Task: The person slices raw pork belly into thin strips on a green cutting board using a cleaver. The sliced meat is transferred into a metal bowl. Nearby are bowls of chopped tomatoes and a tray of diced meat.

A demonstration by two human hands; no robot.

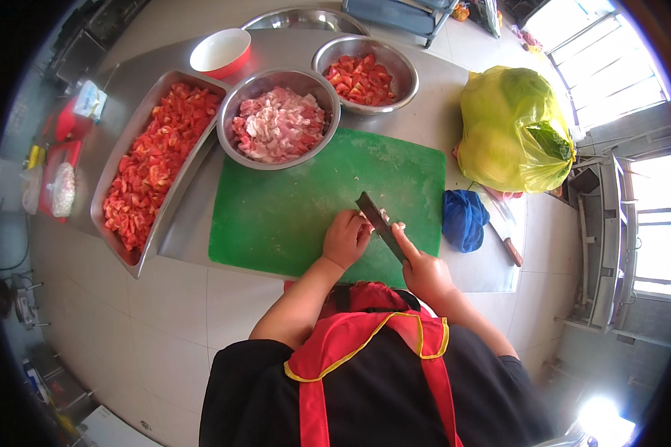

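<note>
My right hand [426,272] grips a cleaver [381,224], its dark blade seen nearly edge-on and one finger laid along it. Beside the blade, my left hand [345,240] has its fingers curled on a small piece of meat [367,226], which they mostly hide. Both hands are over the near part of a green cutting board [291,207]. A steel bowl of sliced raw meat [279,125] overlaps the board's far left corner. Small scraps of meat lie just past the blade.
Chopped tomatoes fill a long steel tray [173,193] at left and partly fill a steel bowl [408,84] behind the board. A red-and-white bowl [223,51] stands at the back. To the right are a yellow plastic bag [509,134], a blue cloth [465,220] and a wooden-handled knife [511,251].
</note>
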